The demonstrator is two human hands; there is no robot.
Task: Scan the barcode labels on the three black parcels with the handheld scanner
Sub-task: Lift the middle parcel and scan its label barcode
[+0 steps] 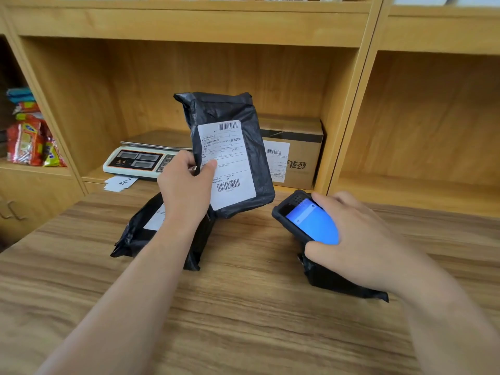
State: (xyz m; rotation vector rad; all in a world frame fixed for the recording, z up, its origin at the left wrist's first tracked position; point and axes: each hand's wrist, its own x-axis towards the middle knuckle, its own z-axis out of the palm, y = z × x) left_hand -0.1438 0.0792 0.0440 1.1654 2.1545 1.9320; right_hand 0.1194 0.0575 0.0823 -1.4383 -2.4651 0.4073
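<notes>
My left hand (186,182) grips a black parcel (238,112) by its left edge and holds it upright above the table, its white barcode label (230,163) facing me. Below my left forearm a second black parcel (135,234) lies flat on the wooden table (243,307), its label partly hidden. My right hand (359,239) holds the black handheld scanner (303,215), whose screen glows blue, just right of the raised parcel. A third black parcel (341,282) lies under my right hand, mostly hidden.
A weighing scale (140,158) stands in the wooden shelf (189,25) behind the table, with a paper slip (120,183) in front of it. A labelled cardboard box (295,155) sits behind the raised parcel. Snack packets (29,139) fill the left shelf.
</notes>
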